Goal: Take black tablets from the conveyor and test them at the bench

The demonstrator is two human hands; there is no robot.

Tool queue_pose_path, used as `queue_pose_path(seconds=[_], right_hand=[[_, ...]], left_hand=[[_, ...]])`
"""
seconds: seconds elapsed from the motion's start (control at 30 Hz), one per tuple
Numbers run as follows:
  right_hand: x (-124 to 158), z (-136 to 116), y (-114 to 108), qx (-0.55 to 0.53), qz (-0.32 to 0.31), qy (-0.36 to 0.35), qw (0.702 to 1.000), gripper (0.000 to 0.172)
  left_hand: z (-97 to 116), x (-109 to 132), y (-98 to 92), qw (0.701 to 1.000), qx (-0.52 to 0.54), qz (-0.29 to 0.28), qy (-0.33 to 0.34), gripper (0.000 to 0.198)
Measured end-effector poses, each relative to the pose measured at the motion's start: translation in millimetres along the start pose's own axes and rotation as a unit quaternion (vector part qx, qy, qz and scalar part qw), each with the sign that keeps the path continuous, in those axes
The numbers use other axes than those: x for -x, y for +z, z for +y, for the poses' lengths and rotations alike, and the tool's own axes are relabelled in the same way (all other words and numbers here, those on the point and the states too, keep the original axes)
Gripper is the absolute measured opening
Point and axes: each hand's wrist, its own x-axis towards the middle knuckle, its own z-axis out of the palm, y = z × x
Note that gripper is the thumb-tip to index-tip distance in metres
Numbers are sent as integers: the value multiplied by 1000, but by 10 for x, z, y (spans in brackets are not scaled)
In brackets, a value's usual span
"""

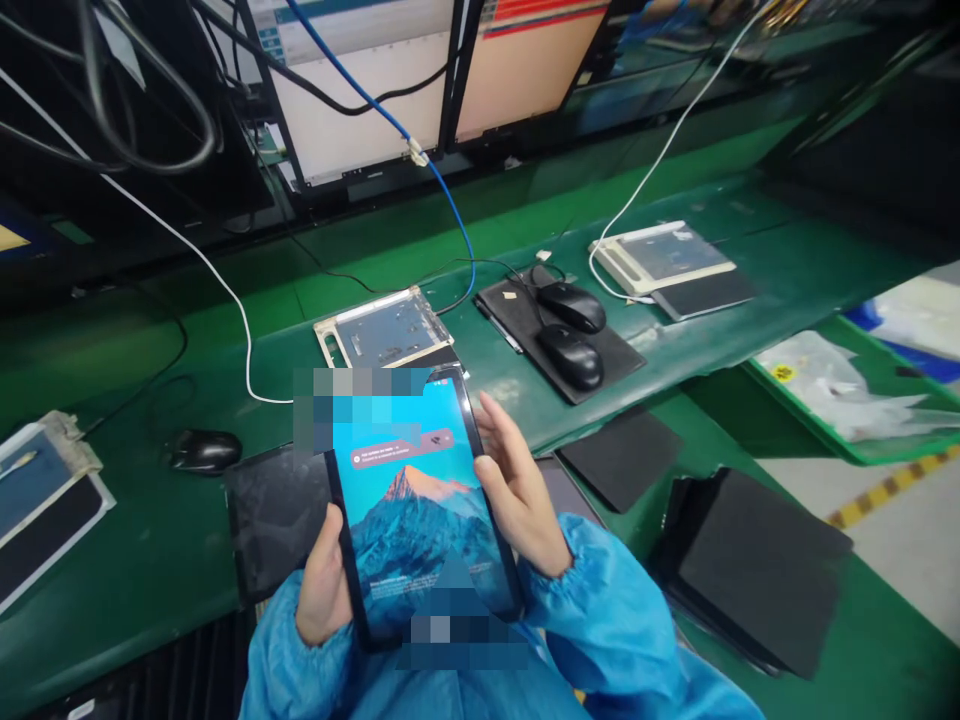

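Note:
I hold a dark-framed tablet (416,500) upright in front of me, its screen lit with a blue mountain picture. My left hand (324,585) grips its lower left edge, thumb on the frame. My right hand (517,490) wraps the right edge, fingers curled behind it and thumb by the screen. Both sleeves are light blue. Behind the tablet a metal fixture tray (382,330) lies on the green bench (187,540).
Two black mice (571,330) sit on a black pad, a third mouse (204,450) at left. Another fixture (660,255) with a white cable stands at right. Black foam pads (757,570) lie at lower right. Monitors (442,70) and cables line the back.

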Motion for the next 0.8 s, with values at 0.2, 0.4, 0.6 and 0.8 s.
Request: queue_pose_path(seconds=[0.2, 0.4, 0.6, 0.8], right_hand=[[133, -95, -213, 200, -101, -168, 960, 44], [265, -17, -234, 234, -203, -205, 928, 43], [398, 7, -101, 216, -330, -277, 876, 43], [600, 61, 43, 153, -331, -340, 867, 48]], left_hand=[[108, -2, -148, 997, 66, 11, -48, 56], [166, -32, -233, 993, 87, 49, -65, 53], [187, -39, -246, 988, 116, 24, -96, 61], [205, -45, -234, 987, 111, -7, -114, 63]])
